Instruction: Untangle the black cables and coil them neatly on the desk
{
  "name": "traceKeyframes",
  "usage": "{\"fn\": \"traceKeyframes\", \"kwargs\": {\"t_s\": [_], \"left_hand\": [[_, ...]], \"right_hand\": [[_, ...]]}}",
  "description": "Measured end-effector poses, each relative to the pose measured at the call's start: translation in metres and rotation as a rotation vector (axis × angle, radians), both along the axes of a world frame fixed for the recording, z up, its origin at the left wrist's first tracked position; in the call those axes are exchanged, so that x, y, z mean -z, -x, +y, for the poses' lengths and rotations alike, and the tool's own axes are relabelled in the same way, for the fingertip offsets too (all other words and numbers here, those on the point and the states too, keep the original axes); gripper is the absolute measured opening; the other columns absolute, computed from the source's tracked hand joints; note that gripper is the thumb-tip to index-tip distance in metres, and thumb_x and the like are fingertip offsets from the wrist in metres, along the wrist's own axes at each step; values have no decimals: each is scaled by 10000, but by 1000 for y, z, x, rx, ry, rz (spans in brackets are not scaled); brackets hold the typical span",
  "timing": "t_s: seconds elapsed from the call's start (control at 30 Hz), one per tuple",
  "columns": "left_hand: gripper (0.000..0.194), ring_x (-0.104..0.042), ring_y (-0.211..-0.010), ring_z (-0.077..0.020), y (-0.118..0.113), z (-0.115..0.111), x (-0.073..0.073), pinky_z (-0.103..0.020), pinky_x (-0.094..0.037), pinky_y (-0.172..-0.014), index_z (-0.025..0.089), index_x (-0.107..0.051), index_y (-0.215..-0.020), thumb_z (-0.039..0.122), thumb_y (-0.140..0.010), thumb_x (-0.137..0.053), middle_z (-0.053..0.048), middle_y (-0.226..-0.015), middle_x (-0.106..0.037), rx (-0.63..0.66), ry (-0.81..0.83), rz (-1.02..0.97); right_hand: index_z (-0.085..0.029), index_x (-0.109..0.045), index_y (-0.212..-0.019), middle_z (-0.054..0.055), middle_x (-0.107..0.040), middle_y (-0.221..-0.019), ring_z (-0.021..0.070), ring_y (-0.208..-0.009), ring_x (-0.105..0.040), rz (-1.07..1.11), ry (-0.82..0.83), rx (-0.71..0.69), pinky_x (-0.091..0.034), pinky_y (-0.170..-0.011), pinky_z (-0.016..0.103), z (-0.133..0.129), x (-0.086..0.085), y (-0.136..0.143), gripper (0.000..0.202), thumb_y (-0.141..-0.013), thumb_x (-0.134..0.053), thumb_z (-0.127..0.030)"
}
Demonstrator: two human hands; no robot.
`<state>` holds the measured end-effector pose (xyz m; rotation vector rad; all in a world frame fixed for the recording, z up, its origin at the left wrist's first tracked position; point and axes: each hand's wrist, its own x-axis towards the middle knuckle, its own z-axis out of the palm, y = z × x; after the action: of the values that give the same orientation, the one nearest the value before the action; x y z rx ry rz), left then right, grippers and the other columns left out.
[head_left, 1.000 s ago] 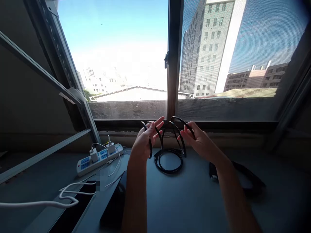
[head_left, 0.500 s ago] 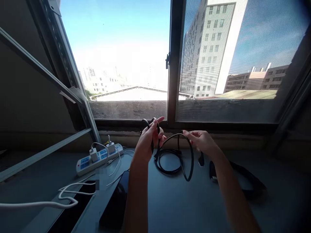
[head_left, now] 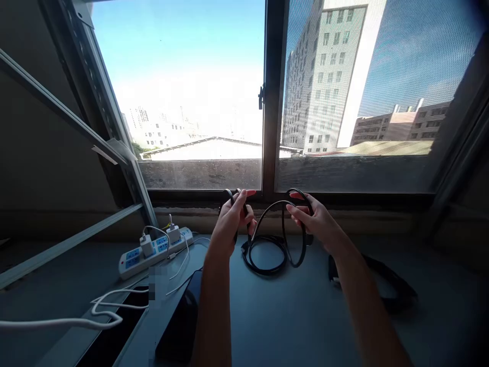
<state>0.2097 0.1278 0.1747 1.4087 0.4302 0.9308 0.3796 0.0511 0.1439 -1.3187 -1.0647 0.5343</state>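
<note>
Both hands have hold of one black cable: the left hand is curled around its loops, forefinger reaching out, while the right hand closes loosely on the far side of the loop, its thumb and forefinger tips slightly apart. Half a second ago the right fingertips were pinching the strand with the loop sagging lower; now the loop sits higher and passes over those fingers. That leaves the right hand carrying the curve rather than nipping one spot, so the slack between the hands looks better supported, in my judgement.

The cable itself is thin, dark and smooth, bending in wide, springy arcs that catch the window light. It is held up above the table, with a dark end piece (probably a plug, though it is too dim to be sure) just below the right hand. Beneath the raised loops, a coiled cable lies near the middle of the tabletop. Over to the left are a power strip and a flat black device; a black bundle rests to the right.
</note>
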Motion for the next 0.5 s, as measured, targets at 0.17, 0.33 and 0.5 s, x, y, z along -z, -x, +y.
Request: {"fn": "traceKeyframes", "kwargs": {"t_s": [0.17, 0.33, 0.5], "left_hand": [[511, -594, -491, -154, -2, 2, 2, -285, -481, -599, 93, -541, -1141, 498, -829, -526, 31, -509, -543, 51, -2, 169], [510, -621, -636, -160, -11, 2, 7, -297, -477, -741, 101, -642, -923, 578, -767, -558, -33, -626, -623, 20, -49, 179], [524, -612, -725, -159, -19, 3, 10, -289, -453, -788, 117, -686, -894, 605, -745, -563, -40, -698, -643, 19, -41, 166]], "right_hand": [[-190, -533, -1160, -72, -438, -494, 88, -462, -430, -238, -102, 181, -349, -470, 212, -2, 2, 4, 458, -791, -569, -459], [-239, -600, -1123, -58, -463, -562, 95, -478, -474, -479, -29, 223, -377, -508, 231, -5, 0, 18, 371, -805, -566, -426], [-224, -563, -1228, -29, -572, -626, 128, -546, -521, -689, 35, 184, -363, -538, 246, -6, -2, 31, 455, -825, -563, -436]]}}
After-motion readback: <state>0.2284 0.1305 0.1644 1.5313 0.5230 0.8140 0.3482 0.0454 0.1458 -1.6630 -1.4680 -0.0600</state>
